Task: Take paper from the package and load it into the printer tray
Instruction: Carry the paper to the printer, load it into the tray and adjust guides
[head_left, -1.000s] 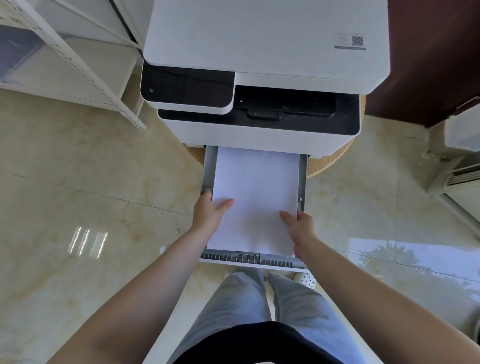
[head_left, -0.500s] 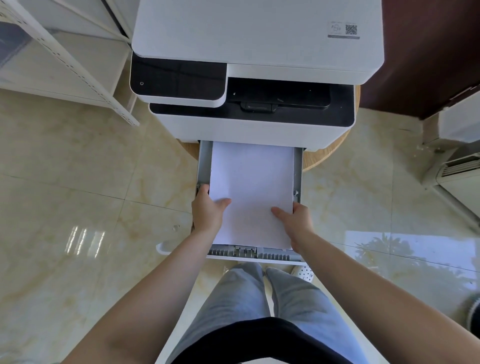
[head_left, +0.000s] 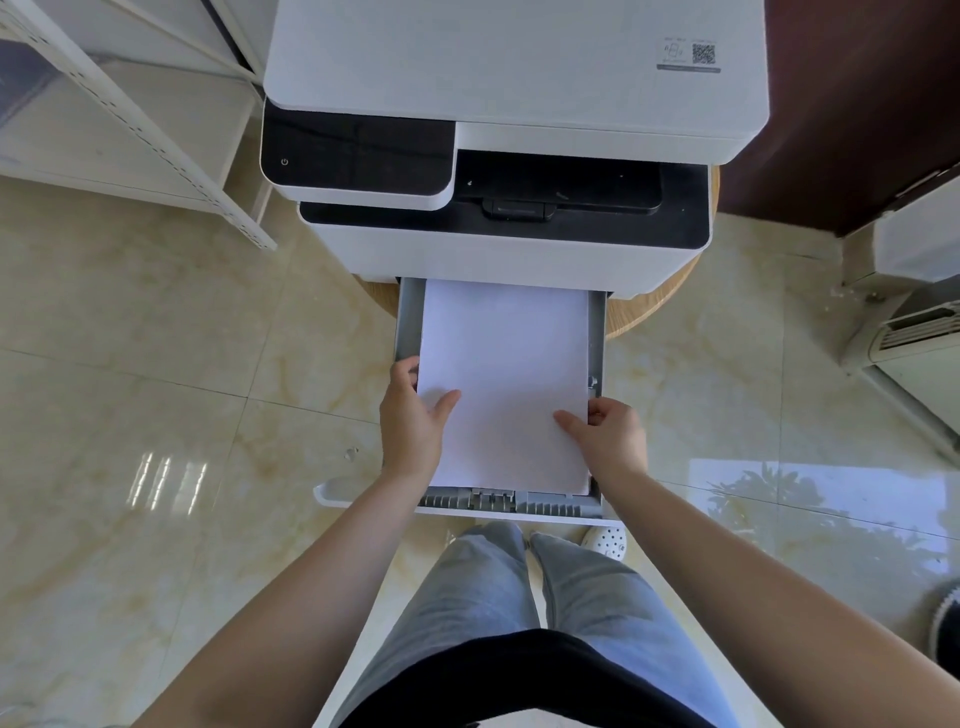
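Note:
A white printer (head_left: 514, 93) with a black control panel stands on a round wooden stand. Its grey paper tray (head_left: 408, 322) is pulled out toward me. A stack of white paper (head_left: 506, 374) lies in the tray, its far end under the printer body. My left hand (head_left: 413, 421) grips the stack's left edge, thumb on top. My right hand (head_left: 610, 436) grips the right edge near the front, thumb on the sheet. No paper package is in view.
A white metal shelf frame (head_left: 156, 135) stands at the back left. A white appliance with vents (head_left: 919, 332) sits at the right. A dark wooden panel (head_left: 857, 104) is behind the printer. My legs and one white shoe (head_left: 605, 540) are below the tray on glossy tile floor.
Both hands have slid slightly farther along the paper's sides toward the printer, and the stack sits a little deeper in the tray. The camera has shifted slightly.

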